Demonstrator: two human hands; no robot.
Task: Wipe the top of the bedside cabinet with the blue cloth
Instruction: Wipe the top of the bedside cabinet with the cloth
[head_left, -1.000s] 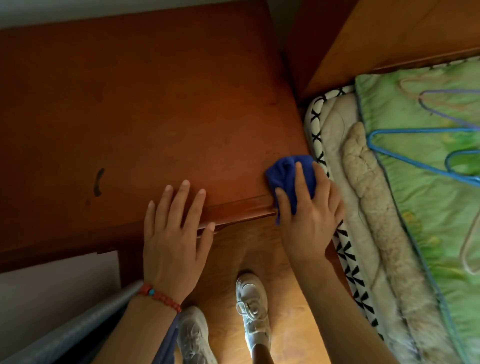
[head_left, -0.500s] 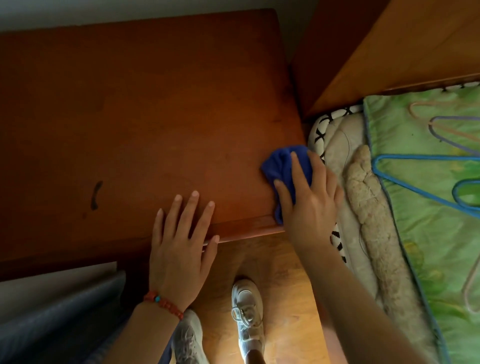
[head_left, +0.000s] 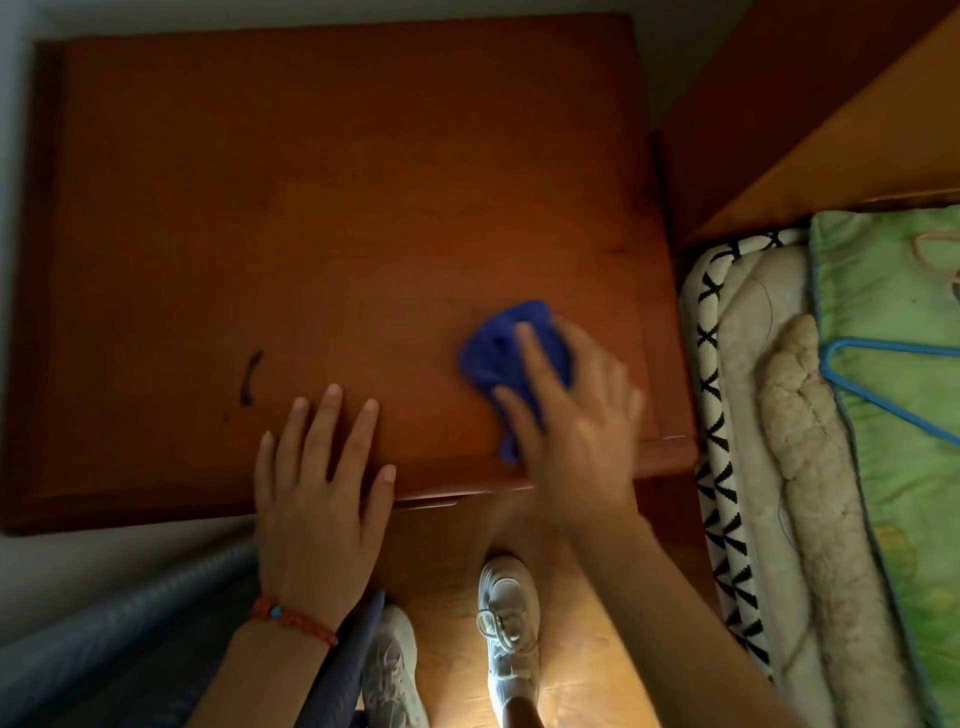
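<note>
The bedside cabinet has a reddish-brown wooden top that fills most of the view. The crumpled blue cloth lies on the top near its front right part. My right hand presses down on the cloth, fingers spread over it and blurred by motion. My left hand rests flat on the front edge of the top, fingers apart, holding nothing. A red bead bracelet sits on the left wrist.
A short dark mark shows on the top left of my left hand. The bed with green quilt, a blue hanger and a wooden headboard borders the cabinet on the right. My white shoes stand on the wood floor below.
My right hand has slid the blue cloth leftward from the front right corner onto the top. The left hand has stayed on the front edge. The view has pulled back.
</note>
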